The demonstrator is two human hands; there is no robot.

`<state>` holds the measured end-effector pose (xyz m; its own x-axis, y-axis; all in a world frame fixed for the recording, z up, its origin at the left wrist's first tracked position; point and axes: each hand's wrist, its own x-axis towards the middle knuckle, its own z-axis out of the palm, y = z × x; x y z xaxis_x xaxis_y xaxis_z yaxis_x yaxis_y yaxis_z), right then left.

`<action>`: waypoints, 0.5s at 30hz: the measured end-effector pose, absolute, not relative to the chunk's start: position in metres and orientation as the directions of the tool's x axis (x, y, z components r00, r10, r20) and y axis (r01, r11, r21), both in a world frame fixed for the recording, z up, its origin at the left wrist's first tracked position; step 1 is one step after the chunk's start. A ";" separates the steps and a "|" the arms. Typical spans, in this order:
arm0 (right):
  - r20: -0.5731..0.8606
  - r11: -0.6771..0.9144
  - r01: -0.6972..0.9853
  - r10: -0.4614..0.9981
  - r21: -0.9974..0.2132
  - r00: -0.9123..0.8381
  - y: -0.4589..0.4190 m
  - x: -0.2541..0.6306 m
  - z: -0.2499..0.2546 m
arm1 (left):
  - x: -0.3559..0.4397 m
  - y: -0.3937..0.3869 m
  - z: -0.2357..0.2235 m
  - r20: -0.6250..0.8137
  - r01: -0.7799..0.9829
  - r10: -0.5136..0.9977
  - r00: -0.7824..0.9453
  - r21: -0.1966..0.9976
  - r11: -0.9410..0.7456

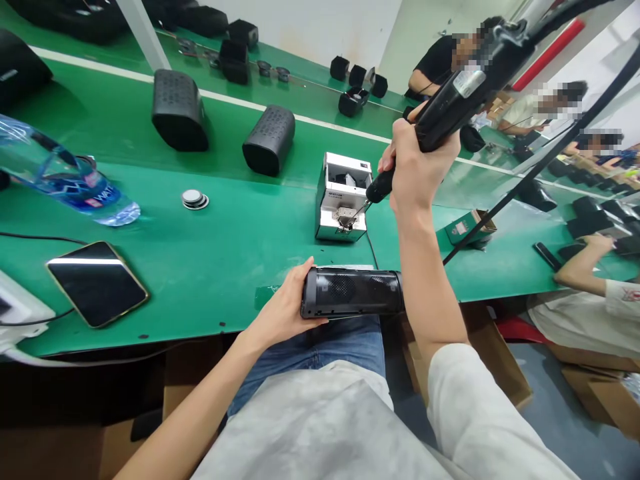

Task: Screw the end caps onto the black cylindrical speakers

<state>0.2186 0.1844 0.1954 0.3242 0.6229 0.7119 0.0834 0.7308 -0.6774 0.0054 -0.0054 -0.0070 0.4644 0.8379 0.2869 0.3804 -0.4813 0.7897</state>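
Observation:
My left hand (285, 308) is wrapped round the left end of a black mesh-covered speaker body (353, 292), which lies on its side at the near edge of the green bench (225, 247). My right hand (415, 170) is closed on a black electric screwdriver (450, 107) that hangs from a cable. Its bit tip touches the front of a small white screw feeder box (343, 197) just behind the speaker.
Two black speaker shells (179, 110) (270, 139) stand further back. A water bottle (65, 177), a phone (97, 281) and small round discs (194, 199) lie at the left. A small green box (467, 230) sits at the right. Other people work along the bench at the right.

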 end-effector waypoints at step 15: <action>0.720 0.704 0.169 0.640 -0.690 0.270 0.113 0.232 0.220 | 0.006 -0.004 -0.007 0.307 0.367 0.826 0.473 0.784 -0.501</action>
